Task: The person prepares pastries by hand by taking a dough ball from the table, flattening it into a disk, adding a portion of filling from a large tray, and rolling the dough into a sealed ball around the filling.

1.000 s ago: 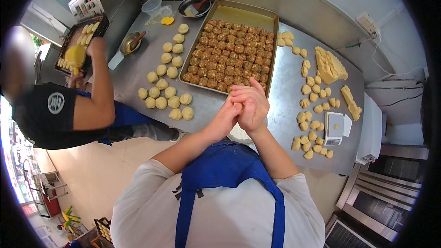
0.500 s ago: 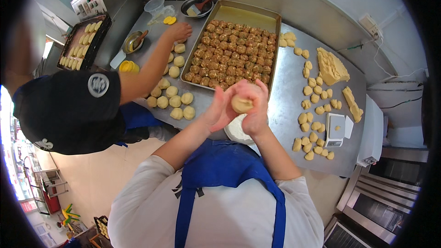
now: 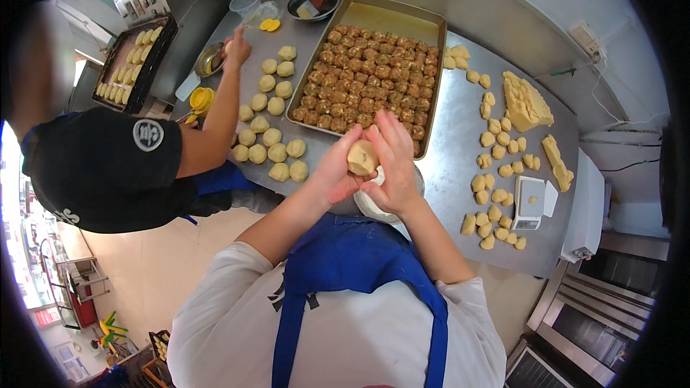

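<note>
Over the tray's near edge, a smooth pale dough ball (image 3: 362, 158) is pressed between my two hands. My left hand (image 3: 333, 174) cups it from the left, fingers curled around its side. Against the ball's right side lies my right hand (image 3: 397, 167), its fingers long and close together. Partly hidden beneath my hands stands a bowl of white flour (image 3: 375, 208). Just beyond is a large metal tray (image 3: 392, 16) with rows of brown filling balls. Several round dough balls (image 3: 276, 105) sit left of the tray.
Small dough lumps (image 3: 486, 183), a dough slab (image 3: 527, 103) and a white scale (image 3: 530, 203) are at the right. A co-worker's hand (image 3: 237, 50) reaches in at the left, near a small bowl (image 3: 208, 62). A dark bowl with a brush (image 3: 313, 4) stands at the back.
My hands have shifted slightly left and turned, baring more of the dough ball; my right fingers have straightened. The co-worker's hand has moved left, away from the tray.
</note>
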